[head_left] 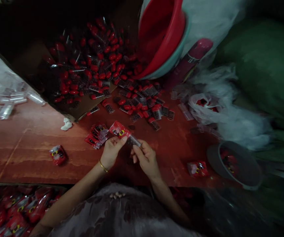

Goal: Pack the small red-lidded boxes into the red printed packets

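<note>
My left hand (112, 150), with a gold bangle at the wrist, is closed with thumb and fingers on a red printed packet (118, 129) bearing a yellow and black mark. My right hand (145, 158) pinches a small clear container (133, 141) with dark contents at the packet's lower right end. Whether the container is inside the packet or only against it, I cannot tell. Left of my left hand lies a fanned pile of similar red packets (96, 135). Beyond both hands is a heap of small clear containers with red caps (142, 103).
A tipped cardboard box (82, 108) spills capped containers onto the red table (82, 168). Behind stand a red basin (179, 29) and a spray can (193, 56). Plastic bags and a grey tub (252, 184) are at right. Filled packets (15, 214) lie below the table's left edge.
</note>
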A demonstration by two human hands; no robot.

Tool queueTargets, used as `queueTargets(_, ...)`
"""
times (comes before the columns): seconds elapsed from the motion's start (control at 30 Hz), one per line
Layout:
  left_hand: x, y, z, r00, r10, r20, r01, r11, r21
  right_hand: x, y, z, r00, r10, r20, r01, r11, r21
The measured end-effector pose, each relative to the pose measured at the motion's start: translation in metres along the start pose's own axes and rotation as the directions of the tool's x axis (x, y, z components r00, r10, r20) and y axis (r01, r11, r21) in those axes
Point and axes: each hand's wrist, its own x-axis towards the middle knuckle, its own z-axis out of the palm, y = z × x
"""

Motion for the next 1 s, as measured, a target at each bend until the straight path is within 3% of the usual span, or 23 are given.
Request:
queueTargets(0.17, 0.006, 0.001, 0.0, 0.999, -0.009, 0.034, 0.013, 0.991, -0.135, -0.002, 0.002, 0.007, 0.999, -0.043, -0.001, 0.042, 0.994, -0.104)
queueTargets(0.3, 0.003, 0.002, 0.003, 0.997, -0.022, 0.068, 0.027, 0.997, -0.074, -0.004, 0.001, 0.015, 0.998, -0.036, -0.046, 0.034, 0.998, -0.045)
queueTargets(0.5, -0.011, -0.003, 0.009, 0.972, -0.128, 0.196, 0.146, 0.986, -0.078, -0.005, 0.005, 0.025, 0.99, -0.018, -0.142, 0.013, 0.999, -0.036)
queueTargets(0.63, -0.014, -0.009, 0.006, 0.979, -0.107, 0.174, 0.134, 0.979, -0.151, 0.002, 0.004, 0.021, 0.997, 0.008, -0.079, -0.011, 0.999, -0.035)
queueTargets(0.73, -0.015, -0.005, -0.001, 0.965, -0.161, 0.205, 0.204, 0.956, -0.212, 0.014, 0.005, 0.018, 0.999, 0.022, -0.023, -0.023, 0.999, -0.049)
queueTargets(0.87, -0.017, 0.006, -0.017, 0.932, -0.31, 0.191, 0.353, 0.897, -0.267, 0.029, 0.007, 0.023, 0.986, -0.161, -0.047, 0.141, 0.948, -0.285)
queueTargets(0.93, -0.021, 0.009, -0.029, 0.895, -0.394, 0.208, 0.437, 0.866, -0.242, 0.036, 0.005, 0.029, 0.96, -0.28, 0.014, 0.255, 0.852, -0.458)
queueTargets(1.0, -0.027, 0.01, -0.042, 0.888, -0.415, 0.198, 0.453, 0.865, -0.217, 0.044, 0.0, 0.032, 0.922, -0.367, 0.122, 0.368, 0.737, -0.567)
